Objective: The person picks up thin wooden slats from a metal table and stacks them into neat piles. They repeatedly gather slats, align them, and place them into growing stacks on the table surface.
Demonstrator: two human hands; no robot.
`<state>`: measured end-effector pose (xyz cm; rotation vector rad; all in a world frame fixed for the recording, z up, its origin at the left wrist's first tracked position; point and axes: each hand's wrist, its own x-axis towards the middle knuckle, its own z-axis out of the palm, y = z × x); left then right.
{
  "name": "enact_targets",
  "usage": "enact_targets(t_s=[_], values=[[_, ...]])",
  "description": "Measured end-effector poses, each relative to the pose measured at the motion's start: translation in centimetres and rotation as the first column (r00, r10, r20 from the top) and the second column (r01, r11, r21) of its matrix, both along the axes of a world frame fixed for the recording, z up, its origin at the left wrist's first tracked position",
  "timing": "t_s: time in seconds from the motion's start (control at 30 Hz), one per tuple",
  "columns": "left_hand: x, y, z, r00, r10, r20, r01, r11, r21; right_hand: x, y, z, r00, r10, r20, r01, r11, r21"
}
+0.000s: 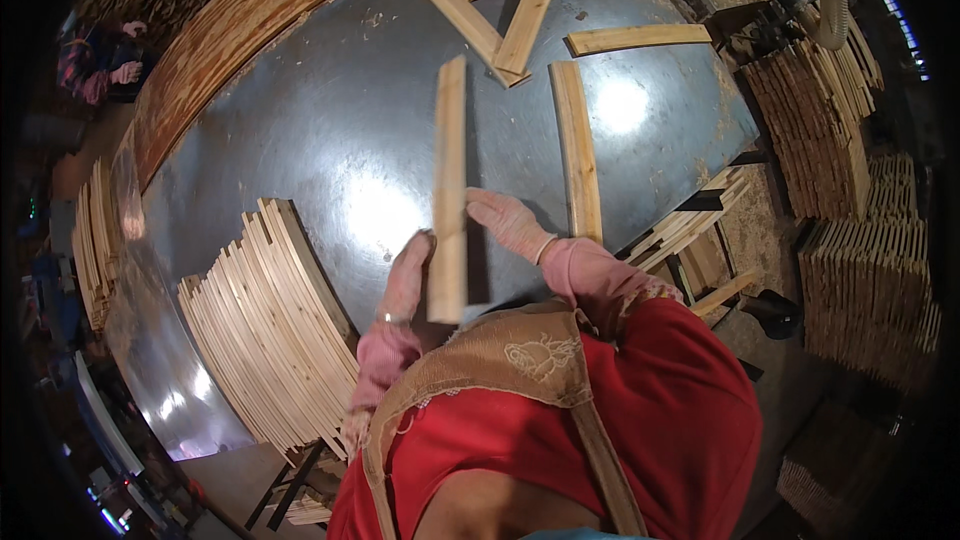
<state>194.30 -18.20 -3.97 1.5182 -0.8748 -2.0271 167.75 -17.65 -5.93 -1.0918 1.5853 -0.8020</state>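
Centrally, a pale wooden slat (450, 180) sits between the left hand (406, 275) and right hand (508, 225), over a metal table (300, 130).
Both hands' fingers look partly curled at its long edges; how firmly either grips cannot be told. An uneven hold could let the slat tilt or slip, and a swing rightward might knock the curved strip (575, 145) lying nearby on the table.

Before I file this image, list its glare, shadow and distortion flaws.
Head view: two harsh glare spots on the metal table, one left of the held wooden strip, one farther right; head view: dark shadow along that strip's right side; head view: fisheye distortion toward the black rim; head view: the lower-right stack sinks into gloom.
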Motion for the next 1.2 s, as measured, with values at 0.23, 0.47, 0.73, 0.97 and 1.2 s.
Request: enact_targets(t_s=[0.23,0.47,0.73,0.97,1.2], values=[[1.5,2.1,0.3,0.765,-0.056,0.641,0.171,0.978,-0.119,-12.3,1.6,-0.7,0.480,-0.067,-0.875,0.235,0.970,0.054],[14.2,15.1,-1.3,-0.244,0.255,0.936,0.486,0.867,-0.109,-19.1,3.6,-5.5,0.865,-0.447,0.228,0.455,0.890,0.024],[0.1,2.8,0.0,0.627,0.312,0.714,0.275,0.768,-0.578,-12.2,-6.1,-7.8,0.879,-0.411,0.242,0.430,0.902,-0.030],[-6.5,1.9,-0.7,0.698,-0.187,0.692,0.566,0.736,-0.371,-6.3,-21.5,-3.9,0.864,-0.448,-0.230,0.440,0.893,-0.089],[-4.9,1.1,-1.8,0.896,-0.054,0.441,0.196,0.939,-0.283,-9.7,-30.3,-4.9,0.901,-0.402,-0.161,0.399,0.916,-0.052]])
